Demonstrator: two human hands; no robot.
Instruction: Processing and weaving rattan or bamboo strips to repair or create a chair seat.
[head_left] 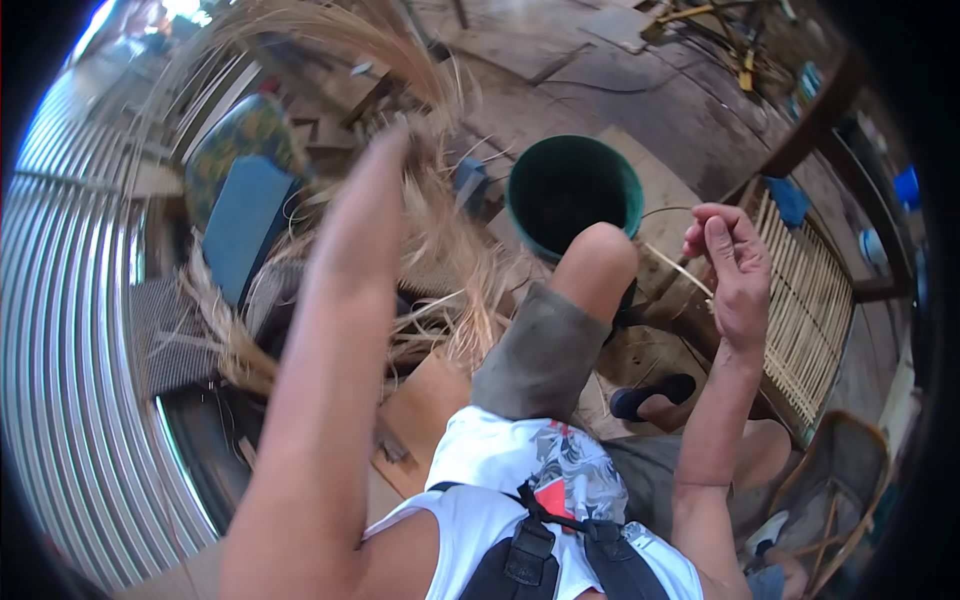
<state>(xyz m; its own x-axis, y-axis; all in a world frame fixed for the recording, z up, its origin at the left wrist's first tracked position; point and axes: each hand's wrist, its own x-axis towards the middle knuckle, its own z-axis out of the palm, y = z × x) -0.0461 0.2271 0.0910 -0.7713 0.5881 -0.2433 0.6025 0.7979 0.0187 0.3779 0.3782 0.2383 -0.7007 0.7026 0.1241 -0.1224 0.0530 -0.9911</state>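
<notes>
My left hand (412,145) reaches far forward, smeared by motion, beside a loose bundle of long straw-coloured fibre strips (440,210). Its fingers cannot be made out. More strips (330,20) arch through the air above and to the left of that hand. My right hand (738,265) is raised over my right leg, its fingers curled into a pinch. From the fingertips a thin dark strand (665,210) curves left toward a dark green bucket (628,180). A pale, narrow strip (675,262) runs up to the heel of the same hand.
A slatted cane panel in a wooden frame (800,310) stands at the right. Corrugated metal sheeting (60,330) lines the left. A blue board (245,225) leans by a patterned chair back (255,130). A wooden-framed chair (845,465) is at lower right.
</notes>
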